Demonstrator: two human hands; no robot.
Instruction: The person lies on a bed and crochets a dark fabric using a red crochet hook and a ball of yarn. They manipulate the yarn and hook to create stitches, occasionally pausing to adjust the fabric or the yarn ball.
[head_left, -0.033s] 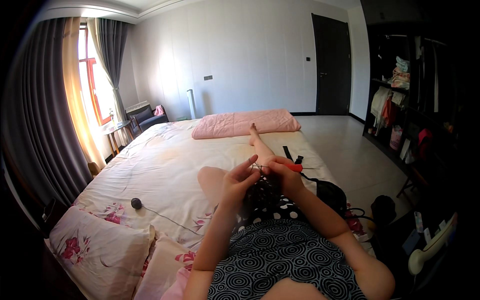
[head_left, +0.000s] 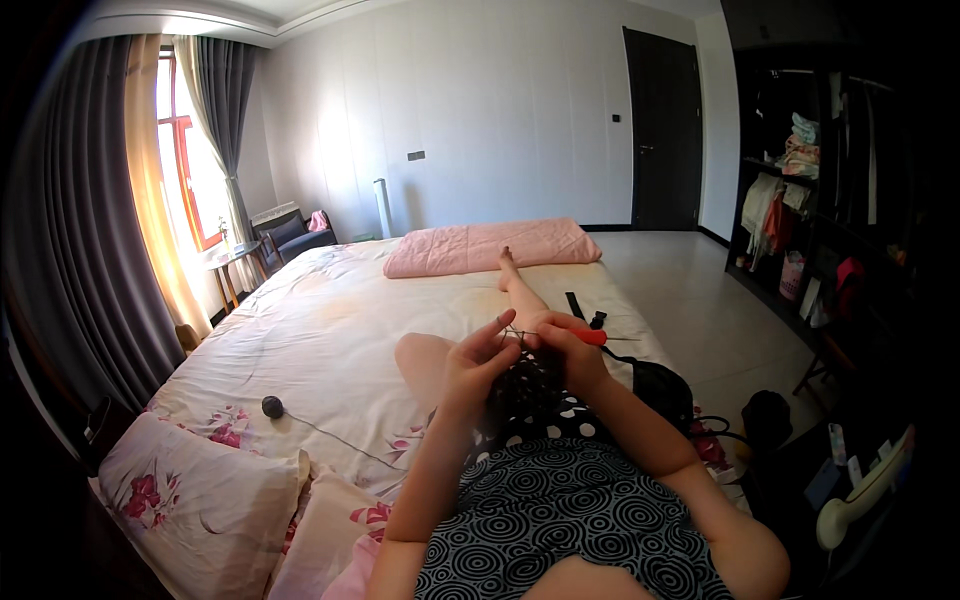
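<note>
My two hands meet over my lap. In my right hand (head_left: pixel 567 345) is a crochet hook with a red handle (head_left: pixel 592 337); a thin metal shaft sticks out to the right of it. My left hand (head_left: pixel 482 358) pinches the edge of a dark openwork crochet piece (head_left: pixel 524 388), one finger raised with dark yarn by it. The piece hangs below both hands against my lap. Fine loops show between the fingertips, too small to make out. A dark yarn ball (head_left: pixel 272 407) lies on the bed to the left, its strand running across the sheet toward me.
I sit on a bed with a floral sheet (head_left: pixel 330 300). A folded pink quilt (head_left: pixel 490 248) lies at its far end. Pillows (head_left: pixel 205 500) are at the near left. A black bag (head_left: pixel 660 388) with straps rests by my right arm. Right of the bed stands an open wardrobe (head_left: pixel 775 170).
The red handle has shifted very slightly in my right hand. My arms, the yarn ball and everything else stay where they were.
</note>
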